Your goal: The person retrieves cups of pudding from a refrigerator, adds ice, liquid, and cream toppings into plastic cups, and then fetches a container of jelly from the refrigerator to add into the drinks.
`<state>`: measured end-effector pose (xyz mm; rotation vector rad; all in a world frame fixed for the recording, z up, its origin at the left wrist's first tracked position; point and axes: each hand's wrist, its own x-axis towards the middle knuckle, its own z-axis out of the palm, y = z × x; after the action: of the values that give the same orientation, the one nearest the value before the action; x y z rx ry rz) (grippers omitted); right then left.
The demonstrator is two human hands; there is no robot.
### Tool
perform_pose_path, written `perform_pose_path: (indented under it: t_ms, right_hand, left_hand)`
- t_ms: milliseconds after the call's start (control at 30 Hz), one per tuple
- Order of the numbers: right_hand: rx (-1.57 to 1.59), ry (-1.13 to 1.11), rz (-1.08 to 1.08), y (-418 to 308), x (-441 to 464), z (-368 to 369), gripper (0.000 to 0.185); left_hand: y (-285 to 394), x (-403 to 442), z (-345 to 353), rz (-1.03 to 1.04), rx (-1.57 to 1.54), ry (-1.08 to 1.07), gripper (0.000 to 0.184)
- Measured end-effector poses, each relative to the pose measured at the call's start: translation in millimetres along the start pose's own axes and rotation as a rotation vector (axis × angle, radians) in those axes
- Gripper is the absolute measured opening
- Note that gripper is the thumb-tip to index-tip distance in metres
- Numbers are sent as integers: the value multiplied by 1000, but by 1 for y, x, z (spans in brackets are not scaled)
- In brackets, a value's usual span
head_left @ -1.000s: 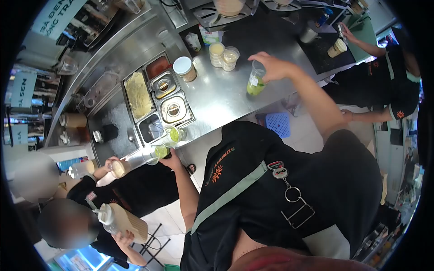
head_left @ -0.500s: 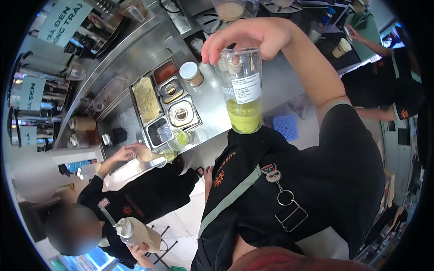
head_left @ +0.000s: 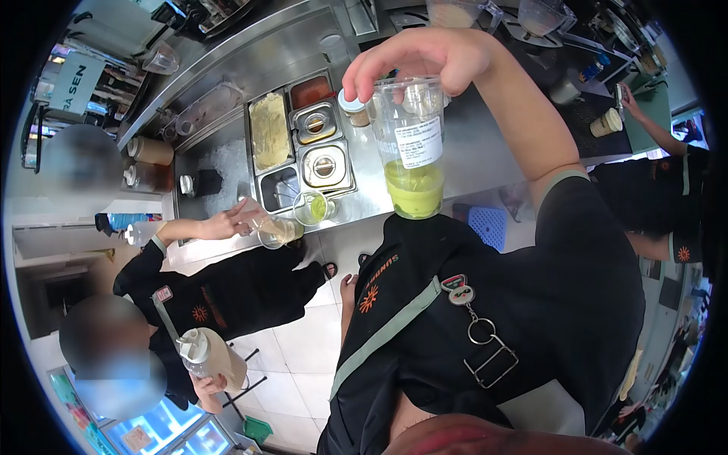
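Observation:
My right hand (head_left: 425, 61) reaches over the top of a clear plastic cup (head_left: 410, 148) and grips it near the rim, fingers on one side and thumb on the other. Bright green contents fill the cup's lower part, and a white printed label is stuck on its side. The cup is upright in front of my apron. Behind its rim is a lidded jar (head_left: 354, 111), partly covered. Low at my left side, a small part of my left hand (head_left: 349, 282) shows beside the apron; its fingers cannot be made out.
A steel counter (head_left: 478, 152) holds metal food pans (head_left: 271, 133) and an ice bin (head_left: 227, 163). A co-worker's hand (head_left: 231, 218) is by clear cups (head_left: 312, 207) at the counter edge; the other holds a large bottle (head_left: 212, 360). Another person stands at right. A blue basket (head_left: 487, 226) is below.
The view has turned, so the counter appears farther right. My right hand still holds the cup, which has turned slightly. The co-worker's hand near the cups has shifted.

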<state>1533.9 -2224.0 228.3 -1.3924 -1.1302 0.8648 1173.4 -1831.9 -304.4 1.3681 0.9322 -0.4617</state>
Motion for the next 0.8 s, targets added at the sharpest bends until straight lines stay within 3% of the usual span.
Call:
perform_pose_path:
  t_ms: [100,167,300,400,567,633,700,767,800]
  right_hand:
    - [31,-7,-15,3,7,-2,77]
    - [-61,-69,-73,4,13,-7,89]
    - [-106,-129,-82,7,17,-12,88]
    - [-31,-84,-57,16,16,-16,71]
    - [-525,-13,89,10,28,-12,62]
    - [-583,-1,43,32,40,-10,61]
    - [-641,7,-6,58,60,-3,62]
    - [-881,156,55,78,84,4,65]
    - [-893,173,69,90,98,5,63]
  left_hand:
    - [6,-10,0,49,13,9,53]
    - [10,-15,5,3,3,40,53]
    - [-3,-5,11,65,-7,101,53]
    - [16,-28,35,109,-38,181,55]
    - [50,-56,49,202,-241,387,60]
    - [50,-37,37,397,-153,501,63]
    - [84,-45,37,470,-163,567,71]
    - [127,-52,38,527,-392,513,84]
    - [145,-52,35,560,-325,565,92]
